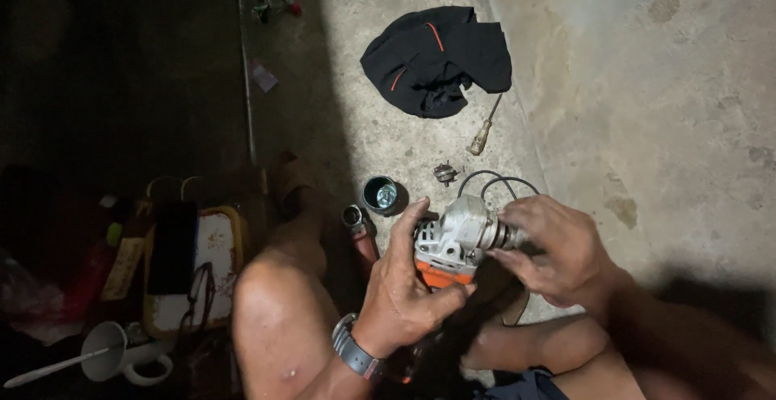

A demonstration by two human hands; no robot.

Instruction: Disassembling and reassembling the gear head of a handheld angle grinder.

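Both hands are busy at the lower middle of the frame: the left hand (pixel 404 287), a grey wristwatch (pixel 353 351) on its wrist, is clamped around the body of a grey and orange power tool (pixel 453 242), while the right hand (pixel 558 250) closes its fingers on the tool's metal front end. That tool sits just above the person's bare knees, its black cord (pixel 495 178) looping on the concrete floor (pixel 647 85) right behind it. Open floor runs to the upper right, bare and stained, with plenty of room there. Toward the top centre lies a crumpled black cloth (pixel 436 59), a screwdriver (pixel 485 129) poking out from its lower edge. Near the tool, a small round tin (pixel 380 193) stands open; something shiny shows inside, too small to tell. A small metal part (pixel 444 174) lies beside it. Far lower left, a white cup (pixel 109 351) holds a pale stick, amid dark clutter.
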